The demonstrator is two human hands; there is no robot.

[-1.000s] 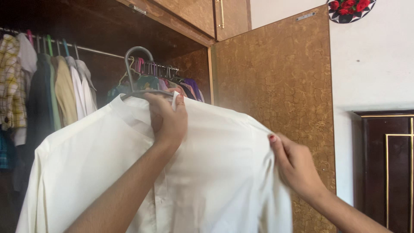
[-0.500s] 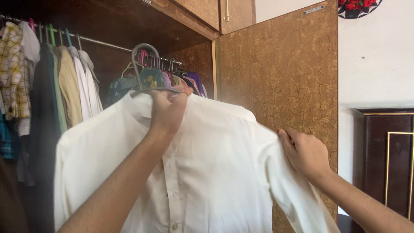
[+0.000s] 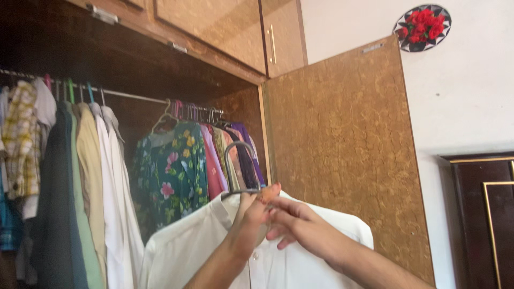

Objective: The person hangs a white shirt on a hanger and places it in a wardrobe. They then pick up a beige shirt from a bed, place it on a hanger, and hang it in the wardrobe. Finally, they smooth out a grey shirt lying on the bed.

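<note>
Cream-white cotton made up the collared, button-front shirt (image 3: pixel 182 257) that hung low in the near middle of the view, draped over a grey metal hanger (image 3: pixel 239 166) whose tall rounded hook rose above the collar. The fabric looked smooth and lightly creased, with a small button showing on the placket below the hands and both shoulders sloping away to left and right. The left hand (image 3: pixel 251 217) came up from below and was closed around the neck of the hanger just under the hook, gripping it together with the shirt's collar. The right hand (image 3: pixel 297 225) reached in from the right, its fingers loosely curled and laid against the left hand and the collar; whether it pinched any fabric could not be told. The shirt's body hung directly beneath both hands, its lower part cut off by the bottom edge of the view. Farther off, an open wooden wardrobe held a metal rail (image 3: pixel 134 96) crowded with clothes: a yellow checked shirt (image 3: pixel 21 139) at far left, a dark green floral garment (image 3: pixel 171 176) near the middle, and pink and purple pieces beside it. To the right stood the wardrobe's mottled brown door (image 3: pixel 342 160), swung open, and on the white wall above it hung a round red flower decoration (image 3: pixel 423 27).
</note>
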